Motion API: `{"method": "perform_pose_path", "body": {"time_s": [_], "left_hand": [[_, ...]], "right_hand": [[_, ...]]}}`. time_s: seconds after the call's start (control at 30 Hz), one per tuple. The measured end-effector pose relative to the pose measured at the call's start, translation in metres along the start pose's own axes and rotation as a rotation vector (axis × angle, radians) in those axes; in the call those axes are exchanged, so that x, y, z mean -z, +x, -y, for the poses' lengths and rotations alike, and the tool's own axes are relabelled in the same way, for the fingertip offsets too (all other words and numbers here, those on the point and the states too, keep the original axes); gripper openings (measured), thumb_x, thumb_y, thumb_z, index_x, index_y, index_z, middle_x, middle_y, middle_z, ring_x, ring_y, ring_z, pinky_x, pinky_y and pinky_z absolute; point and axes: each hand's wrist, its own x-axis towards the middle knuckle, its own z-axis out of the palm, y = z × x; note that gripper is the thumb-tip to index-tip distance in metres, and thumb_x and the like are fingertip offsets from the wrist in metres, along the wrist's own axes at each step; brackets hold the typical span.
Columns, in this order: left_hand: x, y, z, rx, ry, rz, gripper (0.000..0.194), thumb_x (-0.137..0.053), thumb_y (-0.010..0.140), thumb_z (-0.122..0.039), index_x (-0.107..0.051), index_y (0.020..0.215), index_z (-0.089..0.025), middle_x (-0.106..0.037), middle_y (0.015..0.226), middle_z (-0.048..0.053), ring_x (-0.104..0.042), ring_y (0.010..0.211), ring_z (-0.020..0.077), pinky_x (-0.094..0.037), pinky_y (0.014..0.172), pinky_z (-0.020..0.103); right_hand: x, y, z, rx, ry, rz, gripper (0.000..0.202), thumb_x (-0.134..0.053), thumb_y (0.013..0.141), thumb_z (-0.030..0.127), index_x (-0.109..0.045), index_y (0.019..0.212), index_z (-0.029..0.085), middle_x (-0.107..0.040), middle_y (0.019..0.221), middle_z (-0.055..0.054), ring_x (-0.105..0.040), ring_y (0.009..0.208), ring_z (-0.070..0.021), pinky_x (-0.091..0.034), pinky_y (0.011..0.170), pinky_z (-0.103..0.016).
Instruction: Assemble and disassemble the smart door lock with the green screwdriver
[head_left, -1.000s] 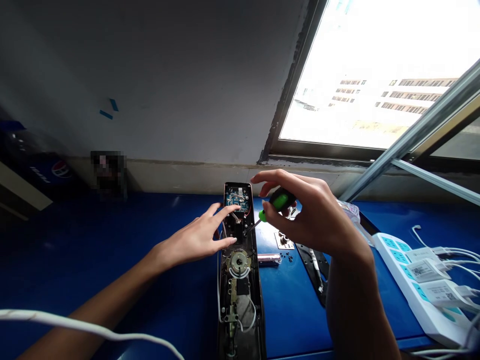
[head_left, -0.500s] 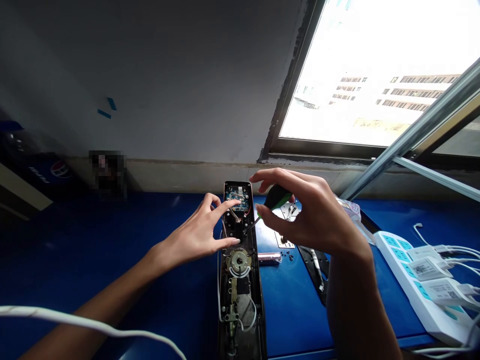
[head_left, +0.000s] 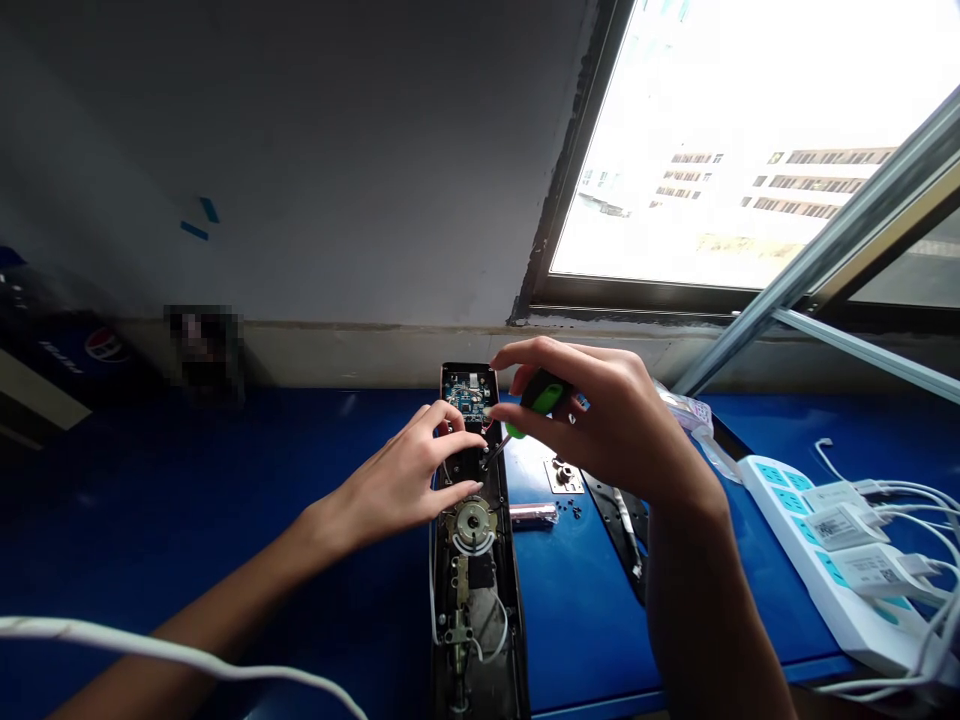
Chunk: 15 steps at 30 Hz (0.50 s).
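Note:
A long black open casing (head_left: 517,620), which looks like that of an electronic door lock, lies lengthwise before me. It holds a blue circuit board (head_left: 466,392) at the far end, a round metal part (head_left: 473,522), and thin wires. My right hand (head_left: 600,420) grips a green and black screwdriver (head_left: 546,395), its shaft slanting down to the casing's inside below the board. My left hand (head_left: 401,480) rests over the casing's left edge, thumb and index finger spread on either side of the screwdriver tip. Whether the tip sits in a screw is too small to tell.
Right of the casing lie a metal plate (head_left: 562,476), small dark screws (head_left: 571,508), a pinkish wrapped bar (head_left: 534,515) and a black panel (head_left: 622,530). A white power strip (head_left: 810,560) with plugged-in chargers stands at the right. A white cable (head_left: 187,655) crosses the lower left.
My left index finger has drawn back from the circuit board toward the screwdriver tip. The screwdriver handle has turned in my right hand, showing more green. The view has shifted slightly.

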Motion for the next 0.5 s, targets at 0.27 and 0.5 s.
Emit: {"method": "perform_pose_path", "body": {"time_s": [0.27,0.5], "left_hand": [[-0.0016,0.0019,-0.0008,-0.012,0.012,0.006,0.036,-0.071,0.095,-0.041,-0.07,0.127,-0.025,-0.055,0.123,0.009,-0.059,0.11,0.0256,-0.056,0.103,0.047],[-0.0104,0.0032,-0.0025,-0.014,0.025,-0.084,0.029,-0.071,0.096,-0.042,-0.075,0.118,-0.024,-0.06,0.117,0.008,-0.057,0.106,0.0252,-0.057,0.094,0.044]], "right_hand": [[0.0,-0.0006,-0.001,0.001,-0.002,0.008,0.03,-0.067,0.093,0.023,-0.065,0.123,0.02,-0.075,0.106,-0.004,-0.069,0.082,-0.0126,-0.055,0.07,-0.024],[0.0032,-0.0021,0.0013,0.001,0.004,-0.104,0.038,-0.064,0.08,0.01,-0.065,0.117,0.02,-0.074,0.097,-0.001,-0.069,0.081,-0.0141,-0.058,0.077,-0.028]]}}
